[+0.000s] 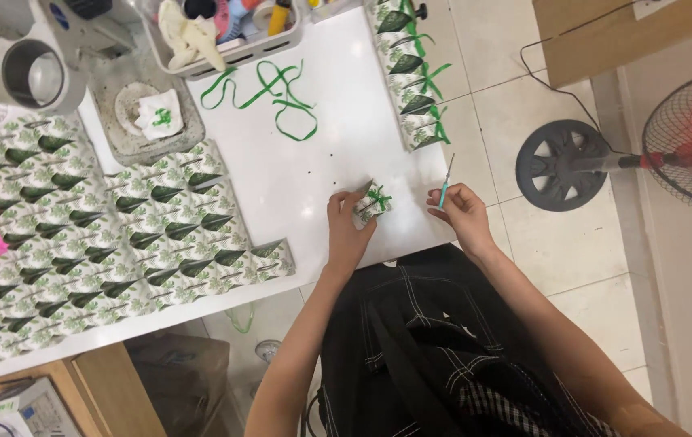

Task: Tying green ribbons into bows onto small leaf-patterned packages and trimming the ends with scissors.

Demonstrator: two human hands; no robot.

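The small leaf-print gift box (pixel 372 204) sits near the white table's (pixel 338 146) front edge w/ a green ribbon bow already on it, left hand (pixel 349 226) clamped round it from 7 o'clock, and right hand (pixel 461 212) at 3 o'clock pinching a thin teal-handled tool (pixel 445 184). A row of bowed boxes (pixel 415 77) lies at 1 o'clock (done, by the look), while the big spread of flat unribboned boxes (pixel 95 235) at 9 o'clock and loose ribbon (pixel 277 97) at 11 suggest most work remains.
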